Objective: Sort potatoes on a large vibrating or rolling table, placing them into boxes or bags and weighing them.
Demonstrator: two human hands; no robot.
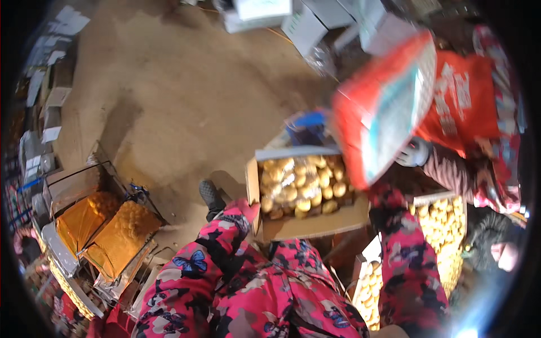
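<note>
An open cardboard box (315,226) stands before me, holding many round yellow fruits or tubers (296,181) partly covered by clear plastic film. My left hand (246,209) grips the box's left wall near its front corner. At its right side is my right hand (386,195), dark and blurred, so its grasp on the box is unclear. Just above that hand tilts a blurred red basin-like object (353,122) with a white and turquoise face. Next to it is a co-worker's gloved hand (413,153); whether it holds the object is hard to tell.
More yellow produce fills boxes at right (441,236) and below my right sleeve (370,291). Orange mesh sacks (122,236) lie at left. White cartons (304,31) stand at the far side of the brown floor (190,97). A co-worker's red apron (465,101) bears writing.
</note>
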